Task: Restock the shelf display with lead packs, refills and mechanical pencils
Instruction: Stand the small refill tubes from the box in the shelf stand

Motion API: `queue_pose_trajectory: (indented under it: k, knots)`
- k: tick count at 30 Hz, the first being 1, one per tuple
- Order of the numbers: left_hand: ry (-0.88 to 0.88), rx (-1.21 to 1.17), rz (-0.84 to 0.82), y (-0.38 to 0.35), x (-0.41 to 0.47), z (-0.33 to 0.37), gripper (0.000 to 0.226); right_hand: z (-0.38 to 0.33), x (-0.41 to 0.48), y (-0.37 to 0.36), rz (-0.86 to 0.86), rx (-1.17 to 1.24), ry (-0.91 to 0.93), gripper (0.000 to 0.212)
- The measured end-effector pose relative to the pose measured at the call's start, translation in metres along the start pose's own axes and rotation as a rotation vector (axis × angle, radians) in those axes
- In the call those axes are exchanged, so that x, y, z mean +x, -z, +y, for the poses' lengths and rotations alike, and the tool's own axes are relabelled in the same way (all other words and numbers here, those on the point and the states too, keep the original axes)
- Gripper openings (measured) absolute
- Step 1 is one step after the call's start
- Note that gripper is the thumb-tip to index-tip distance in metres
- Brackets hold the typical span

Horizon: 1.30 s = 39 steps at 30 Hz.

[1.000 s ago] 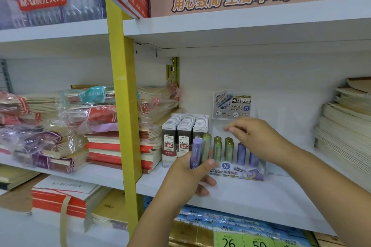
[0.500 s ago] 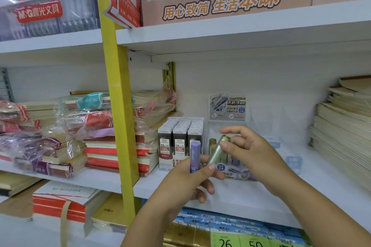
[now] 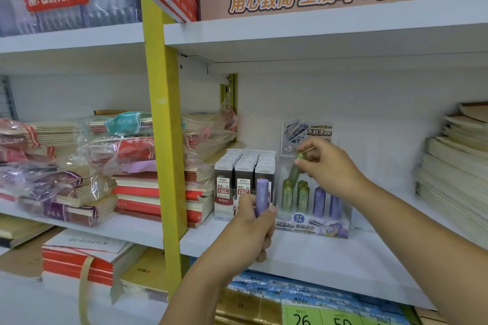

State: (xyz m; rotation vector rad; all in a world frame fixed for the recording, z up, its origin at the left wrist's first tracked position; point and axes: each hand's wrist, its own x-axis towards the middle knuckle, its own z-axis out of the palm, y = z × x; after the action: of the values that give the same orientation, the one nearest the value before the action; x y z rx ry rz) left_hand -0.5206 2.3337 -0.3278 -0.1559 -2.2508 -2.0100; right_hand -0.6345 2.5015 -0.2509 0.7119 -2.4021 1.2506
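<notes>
White shelf (image 3: 330, 258), clear display tray (image 3: 340, 229). Right hand (image 3: 327, 166), fingertips pinching 1 green tube (image 3: 293, 171), has carried it from the left hand to 12 o'clock above the tray's green row, so insertion is likely next. Left hand (image 3: 253, 229), at the tray's 9 o'clock, grips 1 purple tube (image 3: 261, 195).

Single head-worn wide-angle view
Facing forward and slightly down at the white shelf (image 3: 330, 266), close in — near enough for left hand (image 3: 254, 232) and right hand (image 3: 330, 169) to reach the display box (image 3: 317, 228).
</notes>
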Motion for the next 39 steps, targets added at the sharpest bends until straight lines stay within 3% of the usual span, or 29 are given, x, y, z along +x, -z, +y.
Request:
queue_pose_trajectory:
  k: [6, 17, 22, 28, 30, 33, 36, 39]
  knots:
    - [-0.156, 0.147, 0.163, -0.002, 0.003, -0.005, 0.013, 0.000, 0.012, -0.004, -0.174, -0.054, -0.074, 0.020]
    - [-0.120, 0.146, 0.155, -0.004, 0.008, -0.011, 0.017, -0.004, 0.021, -0.005, -0.265, -0.125, -0.069, 0.025]
    - [-0.123, 0.128, 0.139, -0.003, 0.007, -0.010, 0.015, 0.001, 0.023, -0.003, -0.287, -0.068, -0.078, 0.010]
    - [-0.116, 0.080, 0.140, -0.004, 0.005, -0.006, 0.011, 0.004, 0.020, -0.002, -0.325, -0.265, -0.060, 0.019]
    - [-0.124, 0.066, 0.143, -0.004, 0.003, -0.004, 0.009, -0.003, 0.014, 0.003, -0.259, -0.318, 0.001, 0.028]
    - [-0.153, 0.084, 0.127, -0.006, 0.002, 0.000, 0.010, -0.016, -0.013, 0.012, -0.078, -0.120, 0.162, 0.018]
    - [-0.182, 0.106, 0.095, -0.010, 0.000, 0.003, 0.010, -0.029, -0.049, 0.016, -0.195, 0.123, 0.212, 0.015]
    - [-0.202, 0.132, 0.050, -0.014, -0.004, 0.008, 0.015, -0.022, -0.071, 0.013, -0.262, 0.113, 0.172, 0.022]
